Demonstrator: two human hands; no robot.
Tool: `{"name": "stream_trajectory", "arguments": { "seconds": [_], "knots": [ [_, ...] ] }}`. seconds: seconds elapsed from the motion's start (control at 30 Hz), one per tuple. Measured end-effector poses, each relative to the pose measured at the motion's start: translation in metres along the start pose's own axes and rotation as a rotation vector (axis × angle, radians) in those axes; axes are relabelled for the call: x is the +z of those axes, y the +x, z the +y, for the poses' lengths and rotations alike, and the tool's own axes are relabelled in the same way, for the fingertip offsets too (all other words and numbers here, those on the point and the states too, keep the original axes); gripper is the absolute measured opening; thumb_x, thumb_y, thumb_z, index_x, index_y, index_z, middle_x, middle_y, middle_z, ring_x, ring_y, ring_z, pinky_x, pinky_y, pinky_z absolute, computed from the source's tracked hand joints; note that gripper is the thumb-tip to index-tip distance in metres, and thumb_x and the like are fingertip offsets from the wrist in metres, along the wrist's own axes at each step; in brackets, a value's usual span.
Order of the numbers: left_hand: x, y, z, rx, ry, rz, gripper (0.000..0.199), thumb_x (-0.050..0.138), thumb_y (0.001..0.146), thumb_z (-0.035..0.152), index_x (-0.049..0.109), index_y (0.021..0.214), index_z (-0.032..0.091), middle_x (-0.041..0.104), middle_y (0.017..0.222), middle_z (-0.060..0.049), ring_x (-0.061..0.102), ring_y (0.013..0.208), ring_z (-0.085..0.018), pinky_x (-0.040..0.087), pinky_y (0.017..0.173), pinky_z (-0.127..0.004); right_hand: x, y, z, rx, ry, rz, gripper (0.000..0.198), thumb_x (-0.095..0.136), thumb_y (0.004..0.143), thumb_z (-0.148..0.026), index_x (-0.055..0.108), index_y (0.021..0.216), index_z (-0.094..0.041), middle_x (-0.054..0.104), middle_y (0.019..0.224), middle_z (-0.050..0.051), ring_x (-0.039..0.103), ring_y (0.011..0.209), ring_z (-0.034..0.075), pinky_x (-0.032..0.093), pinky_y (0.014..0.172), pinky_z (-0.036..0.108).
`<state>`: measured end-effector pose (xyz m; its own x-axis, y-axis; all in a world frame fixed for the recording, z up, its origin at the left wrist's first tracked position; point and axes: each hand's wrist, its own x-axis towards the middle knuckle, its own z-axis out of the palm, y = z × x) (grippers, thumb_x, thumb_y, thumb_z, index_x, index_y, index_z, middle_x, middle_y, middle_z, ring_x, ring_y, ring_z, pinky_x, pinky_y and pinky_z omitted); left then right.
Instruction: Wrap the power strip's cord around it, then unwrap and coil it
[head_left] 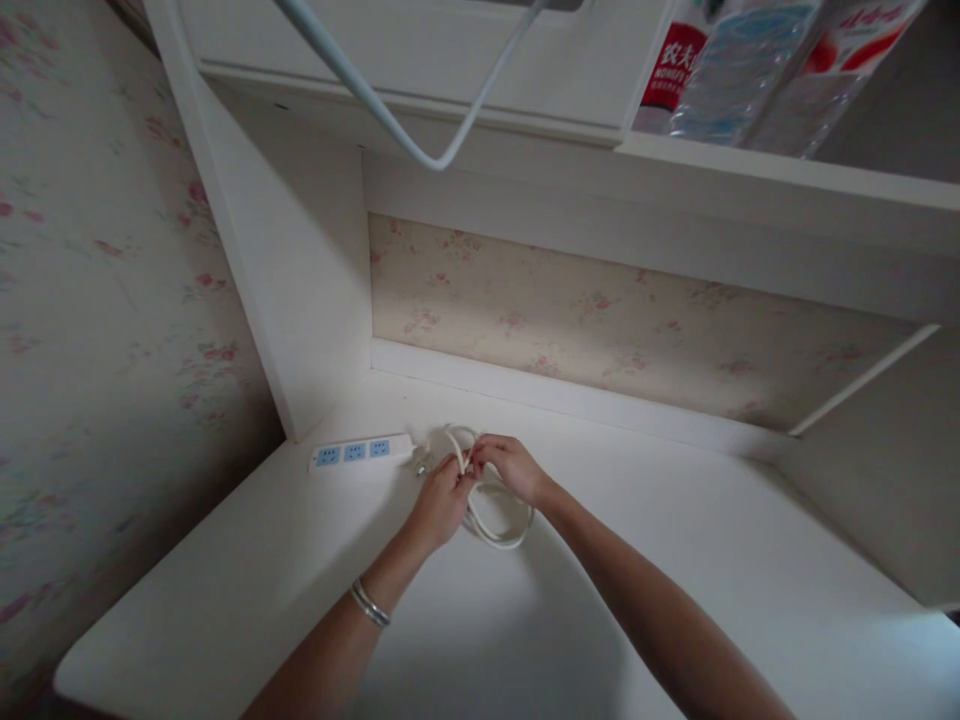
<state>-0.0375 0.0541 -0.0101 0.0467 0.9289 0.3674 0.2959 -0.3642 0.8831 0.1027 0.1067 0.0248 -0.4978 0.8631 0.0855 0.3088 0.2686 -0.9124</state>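
A white power strip (pixel 360 453) with blue socket panels lies on the white desk, left of my hands. Its white cord (pixel 504 543) is gathered in loops, and the plug (pixel 422 464) rests between the strip and my hands. My left hand (pixel 442 497), with silver bangles on the wrist, is closed around the middle of the bundle. From the right, my right hand (pixel 511 465) pinches at the same spot, its fingertips touching the left ones. What lies between the fingertips is partly hidden.
The white desk (pixel 637 520) has a rounded front left corner. Above it hangs a shelf (pixel 787 180) with plastic bottles (pixel 739 70) at the upper right. A pale bent rod or cable (pixel 431 160) hangs in front of the cabinet. Side panels (pixel 315 290) close off both ends.
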Motion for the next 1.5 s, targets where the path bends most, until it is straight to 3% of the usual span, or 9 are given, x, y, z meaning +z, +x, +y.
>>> {"name": "stream_trajectory", "arguments": {
  "seconds": [0.17,0.3,0.53,0.67,0.77,0.83,1.0,1.3,1.5],
  "knots": [
    [-0.008,-0.001,0.01,-0.01,-0.011,-0.006,0.04,0.03,0.094,0.037,0.065,0.097,0.018,0.066,0.097,-0.008,0.057,0.095,-0.02,0.038,0.091,-0.033,0.002,-0.009,0.02,-0.163,-0.194,-0.053,0.028,0.046,0.083,-0.02,0.067,0.102,-0.021,0.063,0.113,0.005,0.053,0.111,0.021,0.035,0.101,0.036],
    [-0.006,0.0,0.008,-0.162,-0.074,0.029,0.049,0.034,0.09,0.048,0.069,0.084,0.015,0.068,0.079,-0.008,0.059,0.077,-0.02,0.043,0.075,-0.031,0.008,-0.004,0.033,-0.301,-0.318,-0.017,0.061,0.047,0.087,-0.023,0.027,0.144,-0.025,0.033,0.147,0.008,0.032,0.133,0.021,0.027,0.109,0.041],
    [-0.015,0.007,0.006,-0.426,-0.289,-0.069,0.055,0.037,0.08,0.055,0.068,0.068,0.012,0.035,0.04,0.005,0.028,0.037,-0.008,0.02,0.041,-0.022,0.005,0.002,0.015,-0.392,-0.265,-0.062,0.054,0.052,0.083,-0.015,0.044,0.135,-0.027,0.044,0.138,0.01,0.049,0.119,0.022,0.046,0.091,0.037],
    [-0.02,0.006,0.005,-0.391,-0.186,-0.078,0.054,0.038,0.08,0.053,0.063,0.053,0.014,0.04,0.04,0.002,0.032,0.038,-0.009,0.023,0.041,-0.023,-0.004,0.002,-0.004,-0.459,-0.401,-0.152,0.06,0.059,0.077,-0.013,0.044,0.134,-0.026,0.036,0.144,0.01,0.045,0.122,0.023,0.044,0.093,0.038],
    [-0.017,0.005,0.003,-0.359,-0.116,-0.035,0.054,0.038,0.082,0.053,0.06,0.05,0.015,0.046,0.042,0.0,0.039,0.043,-0.011,0.027,0.045,-0.024,-0.014,0.005,-0.016,-0.484,-0.556,-0.224,0.035,0.057,0.082,-0.018,0.06,0.117,-0.022,0.06,0.117,0.01,0.055,0.107,0.021,0.04,0.095,0.039],
    [-0.015,0.005,0.003,-0.335,-0.048,0.016,0.055,0.037,0.083,0.055,0.056,0.049,0.017,0.046,0.043,0.0,0.042,0.045,-0.012,0.028,0.048,-0.025,-0.024,0.006,-0.021,-0.452,-0.588,-0.267,0.021,0.052,0.087,-0.025,0.068,0.1,-0.019,0.066,0.096,0.008,0.058,0.093,0.02,0.041,0.089,0.035],
    [-0.012,0.003,0.005,-0.263,0.135,0.104,0.057,0.034,0.087,0.055,0.05,0.048,0.018,0.05,0.046,0.0,0.046,0.047,-0.013,0.027,0.051,-0.026,-0.047,-0.003,-0.034,-0.103,-0.339,-0.325,0.041,0.05,0.085,-0.051,0.069,0.081,-0.015,0.056,0.065,-0.001,0.049,0.061,0.011,0.038,0.06,0.023],
    [-0.01,0.001,0.007,-0.115,0.392,0.081,0.051,0.033,0.09,0.051,0.048,0.052,0.019,0.052,0.05,-0.001,0.048,0.052,-0.014,0.024,0.054,-0.026,-0.098,-0.024,-0.047,0.424,-0.09,-0.391,0.047,0.06,0.072,-0.061,0.063,0.081,-0.015,0.037,0.055,-0.008,0.019,0.042,0.004,0.013,0.04,0.02],
    [-0.003,-0.001,0.009,-0.091,0.323,0.033,0.048,0.043,0.085,0.056,0.046,0.053,0.02,0.048,0.05,0.002,0.045,0.052,-0.014,0.025,0.055,-0.026,-0.113,-0.041,-0.027,0.264,0.009,-0.384,0.04,0.07,0.068,-0.052,0.06,0.076,-0.014,0.05,0.066,-0.002,0.045,0.061,0.009,0.039,0.061,0.023]
  ]
}}
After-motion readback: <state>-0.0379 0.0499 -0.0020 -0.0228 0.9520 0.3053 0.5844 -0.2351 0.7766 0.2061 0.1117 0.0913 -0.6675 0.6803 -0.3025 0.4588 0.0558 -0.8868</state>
